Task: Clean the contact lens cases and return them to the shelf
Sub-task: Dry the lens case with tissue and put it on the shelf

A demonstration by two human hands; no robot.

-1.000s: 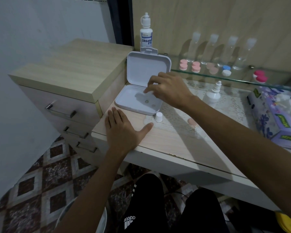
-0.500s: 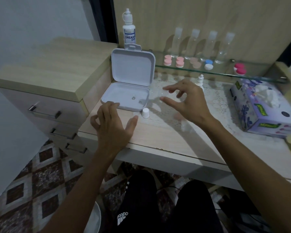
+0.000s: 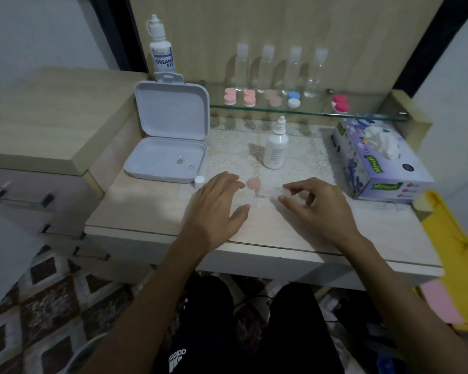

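Reading the writing first: the tall white bottle (image 3: 162, 47) at the upper left of the frame says "DREAM EYE", the purple tissue box (image 3: 376, 160) at the right says a green word too small to read, and the black trousers at the bottom show a white three-stripe logo. The left hand (image 3: 214, 209) lies flat on the desk (image 3: 135, 211) in the middle of the frame, fingers straight and a bit spread, holding nothing. The right hand (image 3: 314, 206) is just to its right, fingers half curled, with the thumb and first finger touching a see-through contact lens case (image 3: 270, 191) on the desk; I cannot tell if they pinch it. A peach cap (image 3: 253, 183) sits between the two hands. A small white cap (image 3: 199, 180) stands beside the left fingertips. The open white box (image 3: 165, 157) is at the middle left, with two tiny lenses in its tray. A small white dropper bottle (image 3: 276, 147) stands behind the hands. More lens cases, pink, peach, blue-and-white and red, sit on the glass shelf (image 3: 308, 112) near the top.
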